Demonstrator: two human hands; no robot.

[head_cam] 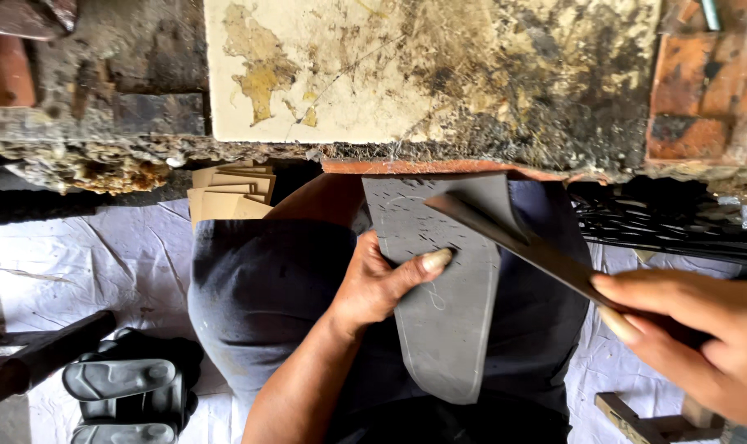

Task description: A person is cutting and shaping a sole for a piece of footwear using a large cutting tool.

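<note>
A grey shoe-sole-shaped sheet (447, 321) lies across my lap, its toe end up against the worn workbench (439, 90). My left hand (382, 279) presses on its left edge, thumb laid across the surface. My right hand (694, 337) grips a thin grey flap (505, 222) that is peeled up and curls away from the sole's upper part.
A stack of tan cardboard pieces (225, 193) sits under the bench edge at left. Grey moulded soles (122, 395) lie on the white cloth at lower left beside a dark tool handle (36, 358). A wooden piece (645, 419) is at lower right. Black strips (670, 222) lie at right.
</note>
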